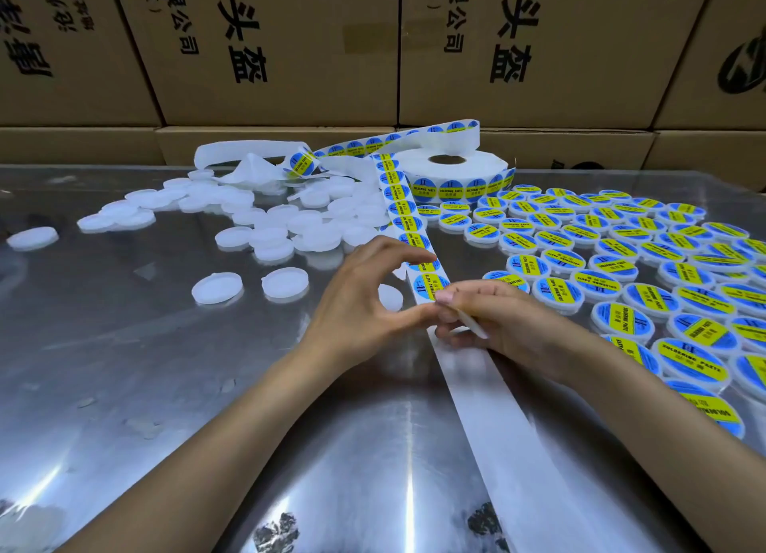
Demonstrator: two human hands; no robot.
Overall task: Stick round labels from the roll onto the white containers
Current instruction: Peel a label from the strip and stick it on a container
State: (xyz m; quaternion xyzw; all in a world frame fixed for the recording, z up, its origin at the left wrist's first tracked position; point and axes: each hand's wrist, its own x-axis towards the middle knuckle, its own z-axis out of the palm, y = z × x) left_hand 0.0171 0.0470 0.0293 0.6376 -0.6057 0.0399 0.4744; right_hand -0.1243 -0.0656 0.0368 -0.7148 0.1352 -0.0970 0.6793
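Head view: left hand pinching label strip, right hand gripping its bare backing, thumbnail at nearest label. Best peeled slowly from the edge, kept flat. Roll behind; plain containers left, closed, contents hidden; labelled containers right on bench

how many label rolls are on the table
1. The label roll lies flat at the table's far edge, behind the labelled containers, its strip running to the left hand and right hand.
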